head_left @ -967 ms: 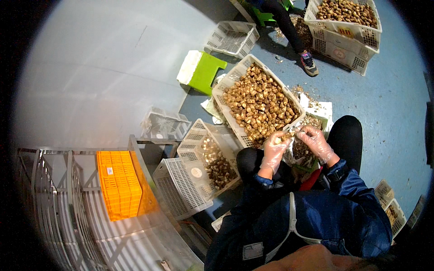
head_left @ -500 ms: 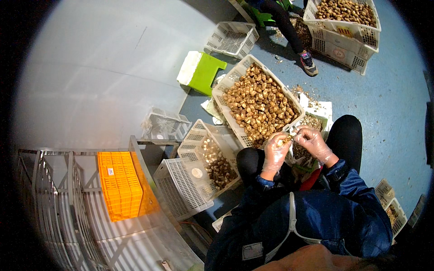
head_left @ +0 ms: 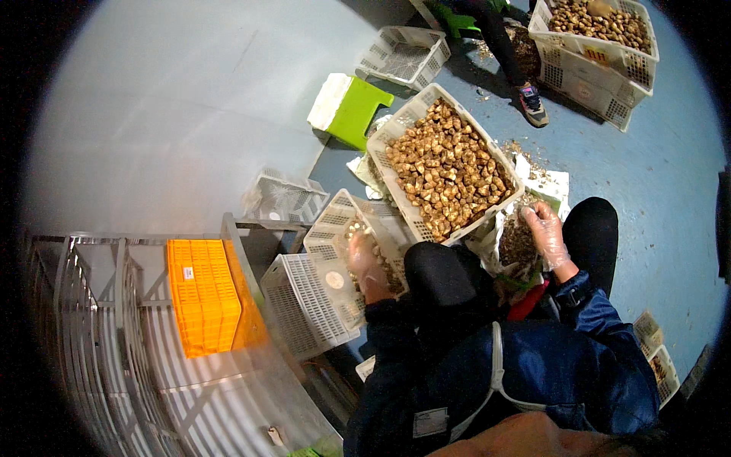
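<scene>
Left hand [head_left: 364,263], in a clear thin glove, is down inside the smaller white slotted plastic crate [head_left: 335,251] at the person's left knee, over the brown pieces lying in it. Hand is blurred; can't tell whether the fingers are closed on anything or just touching the pile.

Right hand [head_left: 547,234], same clear glove, fingers loosely curled, rests on the edge of a clear plastic bag of dark scraps [head_left: 518,245] between the knees. Can't tell if it grips the bag or a piece.

Main stock: large white slotted plastic crate [head_left: 396,133], tilted, heaped with brown mushroom-like chunks [head_left: 445,171], just ahead of both hands, its near corner between them.

Surface: blue-grey smooth floor [head_left: 655,198], crumbs and a white sheet beside the big crate. Pale plain wall to the left.

Around: green plastic stool with white foam block [head_left: 352,107], empty white crates [head_left: 403,53], an orange plastic crate [head_left: 204,293] on a metal wire rack [head_left: 99,327], stacked white crates with the same brown chunks [head_left: 601,46] top right, another person's leg and shoe [head_left: 529,103] near them.
</scene>
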The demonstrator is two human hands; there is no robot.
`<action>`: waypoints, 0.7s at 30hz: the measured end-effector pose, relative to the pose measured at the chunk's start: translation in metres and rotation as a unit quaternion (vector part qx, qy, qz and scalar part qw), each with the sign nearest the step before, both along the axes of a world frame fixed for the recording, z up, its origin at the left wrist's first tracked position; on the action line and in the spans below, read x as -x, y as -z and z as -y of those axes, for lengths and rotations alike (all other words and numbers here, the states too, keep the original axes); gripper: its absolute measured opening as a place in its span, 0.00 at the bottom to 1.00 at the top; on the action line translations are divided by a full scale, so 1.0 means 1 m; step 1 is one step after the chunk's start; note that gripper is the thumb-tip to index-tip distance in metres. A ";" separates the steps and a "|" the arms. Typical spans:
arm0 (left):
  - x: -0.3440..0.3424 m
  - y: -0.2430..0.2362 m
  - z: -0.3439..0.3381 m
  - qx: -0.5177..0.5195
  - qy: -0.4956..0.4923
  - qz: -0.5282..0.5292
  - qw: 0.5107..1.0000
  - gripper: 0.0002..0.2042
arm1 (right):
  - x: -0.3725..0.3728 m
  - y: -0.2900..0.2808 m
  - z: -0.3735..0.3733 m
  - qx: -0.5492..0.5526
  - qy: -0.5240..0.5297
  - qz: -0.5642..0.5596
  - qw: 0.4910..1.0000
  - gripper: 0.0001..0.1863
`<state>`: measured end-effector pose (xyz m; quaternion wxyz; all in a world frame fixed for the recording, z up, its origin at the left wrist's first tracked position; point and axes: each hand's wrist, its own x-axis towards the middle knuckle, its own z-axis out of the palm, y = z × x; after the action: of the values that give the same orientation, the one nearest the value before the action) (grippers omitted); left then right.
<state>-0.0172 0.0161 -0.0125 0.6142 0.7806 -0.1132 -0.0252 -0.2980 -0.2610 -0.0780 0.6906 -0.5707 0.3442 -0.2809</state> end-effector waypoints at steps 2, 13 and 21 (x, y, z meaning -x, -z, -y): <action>-0.006 -0.029 -0.011 -0.203 -0.097 0.126 0.966 0.15 | 0.000 -0.006 -0.002 0.004 0.000 -0.008 1.000 0.09; -0.002 -0.004 0.168 -0.251 0.261 -0.065 0.930 0.19 | -0.008 0.008 -0.001 0.022 0.004 -0.065 0.998 0.12; -0.031 0.142 0.219 -0.317 0.366 0.485 0.728 0.03 | 0.011 0.011 -0.004 0.059 -0.008 -0.076 0.995 0.12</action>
<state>0.0140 -0.2028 -0.1542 0.1360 0.7335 -0.6585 0.0995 -0.3086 -0.2566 -0.0888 0.6301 -0.6329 0.3737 -0.2508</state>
